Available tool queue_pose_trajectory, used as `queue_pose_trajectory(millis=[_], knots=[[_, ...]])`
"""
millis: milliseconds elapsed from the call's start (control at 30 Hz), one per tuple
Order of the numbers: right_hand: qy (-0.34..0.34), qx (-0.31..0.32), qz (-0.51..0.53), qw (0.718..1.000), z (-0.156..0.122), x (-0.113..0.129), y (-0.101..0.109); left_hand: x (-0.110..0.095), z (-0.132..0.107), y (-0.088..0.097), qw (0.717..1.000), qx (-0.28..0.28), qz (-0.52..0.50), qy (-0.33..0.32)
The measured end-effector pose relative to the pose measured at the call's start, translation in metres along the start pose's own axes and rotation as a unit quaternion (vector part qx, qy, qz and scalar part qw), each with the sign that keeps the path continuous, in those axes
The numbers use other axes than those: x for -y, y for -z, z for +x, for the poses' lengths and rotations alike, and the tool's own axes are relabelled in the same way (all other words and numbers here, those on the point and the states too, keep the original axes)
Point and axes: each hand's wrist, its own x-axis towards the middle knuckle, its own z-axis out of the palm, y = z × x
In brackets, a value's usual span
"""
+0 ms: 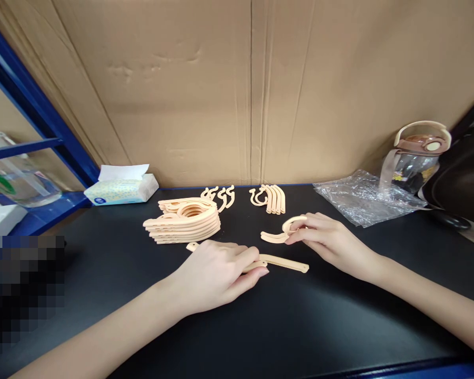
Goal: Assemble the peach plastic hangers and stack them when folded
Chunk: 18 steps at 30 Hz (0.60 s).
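Observation:
My left hand point(225, 268) grips a beige plastic hanger arm point(286, 262), one end sticking out to the right and another at the left behind the knuckles. A second short end with a hole shows between thumb and forefinger; how the parts join is hidden. Between the fingertips of my right hand point(324, 234) is a beige hanger hook point(295, 220). Just left of those fingers lies a curved beige piece point(272, 238), partly covered by them. Behind my left hand is a stack of beige folding hangers point(187, 226).
Loose hooks point(231, 197) and a row of curved hanger arms point(276, 199) lie at the back of the black table point(300, 326). A tissue pack point(122, 187) stands back left. Crumpled clear plastic point(367, 197) and a drink bottle point(414, 163) are at the right.

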Motion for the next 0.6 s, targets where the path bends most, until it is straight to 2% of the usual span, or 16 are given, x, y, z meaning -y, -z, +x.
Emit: queue_pose_trajectory(millis=[133,367,600], knots=[[-0.013,-0.016,0.001,1.000,0.0002,-0.0005,-0.0007,0.0010,-0.0011,-0.0028,1.000,0.008,0.002,0.003],[-0.099,-0.045,0.009,0.994,-0.0003,-0.0004,-0.0037,0.0002,-0.0011,-0.0022,1.000,0.010,0.004,-0.001],[-0.050,-0.050,-0.016,0.997,0.0017,-0.0002,-0.0009,0.0005,0.0000,-0.0012,1.000,0.008,0.008,-0.005]])
